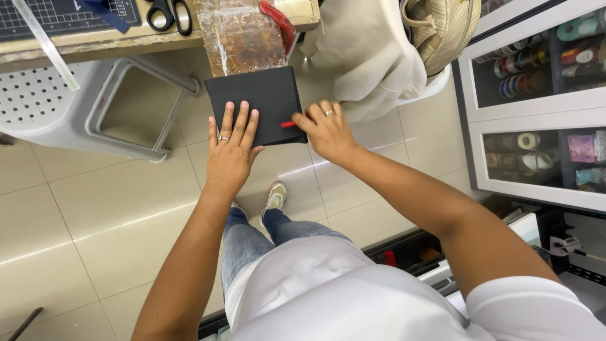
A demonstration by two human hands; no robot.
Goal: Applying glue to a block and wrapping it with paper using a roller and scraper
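Black sheet [252,101], square, held out past the desk [126,39] edge over the tiled floor [95,208], its far edge tucked under a brown glossy slab [240,35] at 12 o'clock. Left hand [230,148] pressed flat on the sheet's near-left part — fingers [235,123] spread straight, released, gripping nothing, a ring on one. Right hand [325,129] at 3 o'clock of the sheet's near corner, fingers curled and pinched on a thin red tool [288,124], the tool's tip touching the sheet near its right edge. Ring on this hand too.

Both forearms reaching forward and up from the body, left one nearly straight toward 12, right one coming in slantwise from 4 o'clock, wrist bent inward. White shirt [328,290], jeans and one shoe [274,196] below the hands.

On the desk at 11 o'clock: scissors [169,14], a dark cutting mat [63,14] with a grid, a clear ruler [44,41] hanging over the edge. White plastic stool [76,101] at 9 o'clock of the sheet. Cream cloth [369,57] and a woven bag [445,28] at 1 o'clock, a white glass-door cabinet [536,113] with ribbon rolls at 3.

Most of the red tool hidden inside the right fingers — kind hard to tell. Sheet's near edge covered by the left palm; its far edge lost under the slab. Desk, mat and scissors cut off by the top of the frame. Second shoe hidden behind the left wrist.
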